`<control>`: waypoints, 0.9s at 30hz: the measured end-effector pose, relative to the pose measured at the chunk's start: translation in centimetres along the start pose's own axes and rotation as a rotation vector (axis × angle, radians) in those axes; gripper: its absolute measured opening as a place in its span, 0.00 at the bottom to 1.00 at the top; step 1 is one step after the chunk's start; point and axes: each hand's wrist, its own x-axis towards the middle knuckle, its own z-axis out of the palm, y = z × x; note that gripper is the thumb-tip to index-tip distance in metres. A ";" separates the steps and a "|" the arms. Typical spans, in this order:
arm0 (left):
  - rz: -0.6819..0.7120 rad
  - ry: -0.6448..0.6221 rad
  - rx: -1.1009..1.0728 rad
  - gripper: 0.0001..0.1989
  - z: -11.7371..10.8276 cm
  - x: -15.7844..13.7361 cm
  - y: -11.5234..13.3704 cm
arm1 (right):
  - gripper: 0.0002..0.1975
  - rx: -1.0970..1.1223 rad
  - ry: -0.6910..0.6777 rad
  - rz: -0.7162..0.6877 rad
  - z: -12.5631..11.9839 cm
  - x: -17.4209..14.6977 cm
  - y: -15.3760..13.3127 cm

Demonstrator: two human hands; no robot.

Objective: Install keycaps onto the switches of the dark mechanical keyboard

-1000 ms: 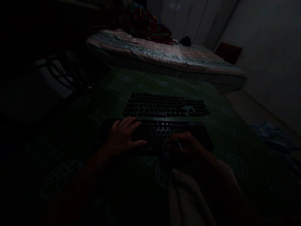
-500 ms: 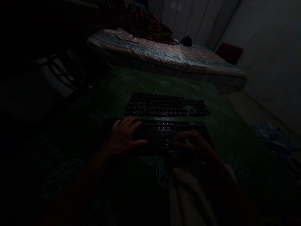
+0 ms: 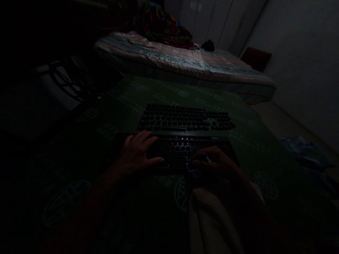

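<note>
A dark keyboard base (image 3: 182,150) lies across the green table, with bare key sockets lit in its middle. My left hand (image 3: 137,151) rests on its left part, fingers spread at the far edge and thumb stretched to the right. At the right part of the base, my right hand (image 3: 214,159) is closed in a pinch over the lower keys. A small bluish cloth-like thing (image 3: 194,170) shows at its fingertips; the dim light hides what it is. Just behind the base, many black keycaps (image 3: 174,116) are laid out in keyboard order.
A light cloth (image 3: 209,215) lies under my right forearm. The green table (image 3: 164,91) has a printed cover. Beyond it stands a bed (image 3: 190,63) with a colourful blanket (image 3: 165,28). Bluish fabric (image 3: 304,151) is on the right, and a dark wheel-like frame (image 3: 67,79) on the left.
The view has shifted slightly, so everything sits a little further left. My right fingers and the bluish thing have moved very slightly; my left hand keeps its place on the base.
</note>
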 end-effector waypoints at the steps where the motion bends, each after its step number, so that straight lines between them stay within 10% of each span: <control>1: 0.003 0.000 0.002 0.37 0.0 0.0 0.0 | 0.08 -0.008 -0.013 0.005 0.0 0.0 0.0; 10: 0.002 -0.004 -0.010 0.37 -0.1 0.1 -0.3 | 0.10 -0.033 0.160 0.046 -1.1 -0.2 1.1; 27: -0.009 -0.011 0.011 0.37 -0.5 0.0 -0.2 | 0.09 -0.020 0.029 0.057 -0.4 -0.1 0.6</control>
